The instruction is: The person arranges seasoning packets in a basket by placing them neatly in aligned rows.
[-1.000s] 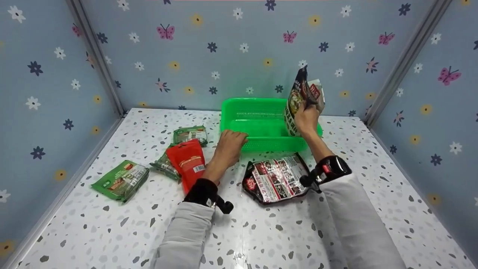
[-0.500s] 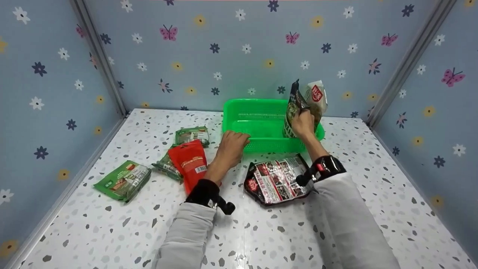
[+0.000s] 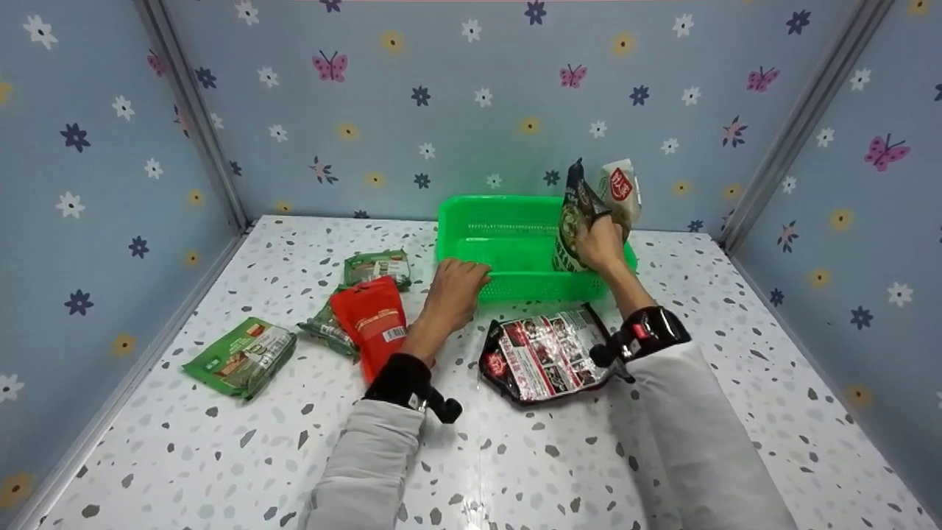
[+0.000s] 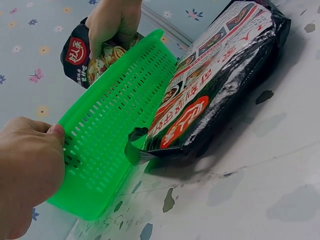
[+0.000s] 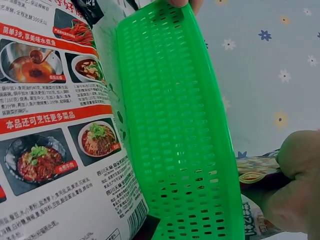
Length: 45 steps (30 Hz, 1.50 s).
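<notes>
Head view: we list one green basket (image 3: 541,285), at the back of the speckled table (image 3: 515,471); one left hand (image 3: 456,293), fingers curled over the basket's front rim, gripping it; one right hand (image 3: 602,243), pinching the crumpled top of a dark packet (image 3: 568,234), which stands upright inside the basket's right end; one pale-topped packet (image 3: 622,188) with a red label, upright behind that hand; one printed pouch (image 3: 548,353), flat before the basket; one red packet (image 3: 375,324), left of the left forearm, lying partly over one of three green packets (image 3: 246,357).

Left wrist view: we record the left hand at the rim; the perforated wall tilted across the frame; the right hand on the dark packet, beyond the wall.

Right wrist view: we note the right hand at the edge, closed about the dark packet; left fingertips at the rim, top; the pouch's printed face, left.
</notes>
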Tool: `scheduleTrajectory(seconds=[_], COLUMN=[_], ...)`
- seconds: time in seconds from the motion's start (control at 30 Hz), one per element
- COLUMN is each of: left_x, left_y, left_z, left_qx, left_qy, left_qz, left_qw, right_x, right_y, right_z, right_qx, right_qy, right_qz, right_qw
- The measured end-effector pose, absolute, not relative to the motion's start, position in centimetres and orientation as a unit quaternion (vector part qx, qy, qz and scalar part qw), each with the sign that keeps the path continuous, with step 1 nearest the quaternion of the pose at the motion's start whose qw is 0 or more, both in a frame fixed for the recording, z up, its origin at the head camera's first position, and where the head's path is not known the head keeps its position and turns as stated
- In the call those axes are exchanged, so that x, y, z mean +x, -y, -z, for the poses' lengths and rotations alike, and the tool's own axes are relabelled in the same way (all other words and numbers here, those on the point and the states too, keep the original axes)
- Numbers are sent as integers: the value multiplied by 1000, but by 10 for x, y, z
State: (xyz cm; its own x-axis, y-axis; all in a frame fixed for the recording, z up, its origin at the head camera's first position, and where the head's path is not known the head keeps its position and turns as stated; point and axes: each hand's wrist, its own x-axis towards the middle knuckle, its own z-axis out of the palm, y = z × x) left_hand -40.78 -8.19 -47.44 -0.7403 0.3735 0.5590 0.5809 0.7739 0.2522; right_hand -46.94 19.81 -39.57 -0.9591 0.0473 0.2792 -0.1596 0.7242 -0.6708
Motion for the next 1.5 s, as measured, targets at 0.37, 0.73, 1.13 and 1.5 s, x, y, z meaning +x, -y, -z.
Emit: scheduleTrajectory(seconds=[0.37,0.73,1.13,1.5], left_x=[-410,-409,-408,-408], left_y=[82,81,82,81], left_z=[475,474,472,473], left_qx=[-257,-248,-262,-248], left_qy=[913,918,907,919], left_qz=[203,203,209,196], left_qw=[241,233,255,237], right_x=[-468,-471,-485,-477], right_y=[-205,-196,-195,-200], right_z=[402,399,397,399], right_qx=[4,-34,-39,-39], right_qy=[936,940,944,934], right_qz=[-326,-295,-295,-319], right_qw=[133,167,139,158])
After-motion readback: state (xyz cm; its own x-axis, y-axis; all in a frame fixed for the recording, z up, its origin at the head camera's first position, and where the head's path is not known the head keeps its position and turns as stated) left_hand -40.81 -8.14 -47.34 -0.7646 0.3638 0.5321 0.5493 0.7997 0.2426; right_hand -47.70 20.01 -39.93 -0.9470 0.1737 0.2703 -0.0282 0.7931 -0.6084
